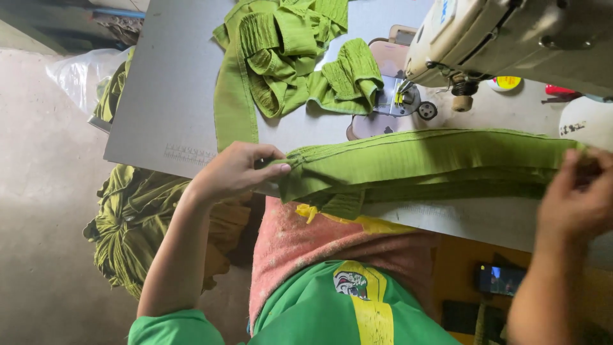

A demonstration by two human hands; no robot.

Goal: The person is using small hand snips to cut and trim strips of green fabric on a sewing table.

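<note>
A long green pleated fabric strip point(421, 163) lies stretched across the near edge of the grey sewing table point(172, 96). My left hand point(236, 171) pinches its left end between thumb and fingers. My right hand point(578, 198), blurred, grips the strip's right end. More of the same green fabric point(287, 57) is bunched further back on the table, leading to the needle area point(399, 99) of a cream sewing machine point(511, 38).
A heap of green fabric point(134, 223) sits on the floor to the left below the table. A clear plastic bag point(86, 73) lies at the far left. A pink towel point(306, 243) covers my lap. A small lit screen point(501, 279) is under the table at right.
</note>
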